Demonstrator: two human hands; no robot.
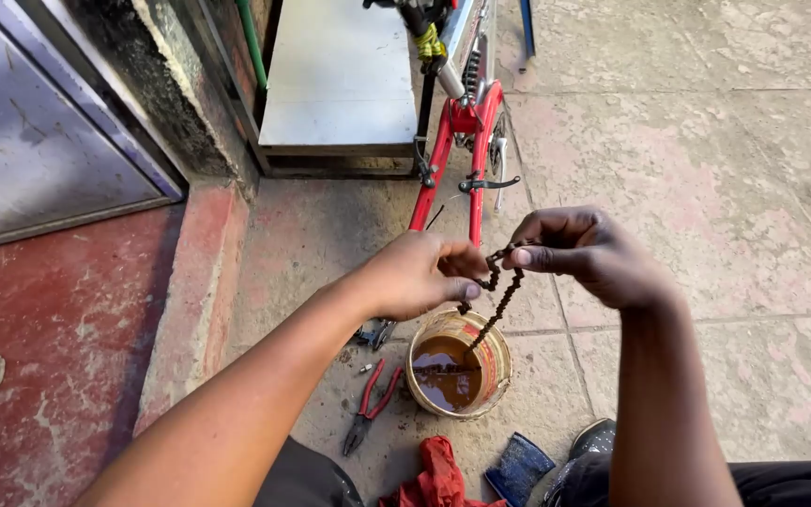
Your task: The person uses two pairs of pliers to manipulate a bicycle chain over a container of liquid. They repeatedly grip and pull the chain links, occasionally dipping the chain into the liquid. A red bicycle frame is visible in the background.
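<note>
Right now both hands are holding a rusty bicycle chain (499, 282) above a small round tin (459, 364) of brown liquid. The left hand (415, 274) is curling its fingers shut and pinching the chain near its upper bend, while the right hand (586, 253) is pinching the chain's top end between thumb and fingertips, just beside the left. The chain is hanging down between the two hands in a slack line, and its lower end is dipping into the brown liquid in the tin.

The tin is sitting on the concrete floor (706, 169), close in front of the person. Red-handled pliers (370, 402) are lying on the floor just left of the tin, and a second dark tool (374, 332) is lying partly hidden under the left wrist. A red rag (436, 477) is crumpling on the floor near the bottom edge, with a dark blue cloth (518, 468) beside it and a black shoe (593, 437) further right. A red bicycle frame (457, 150) is standing beyond the hands, next to a grey metal step (340, 75).
</note>
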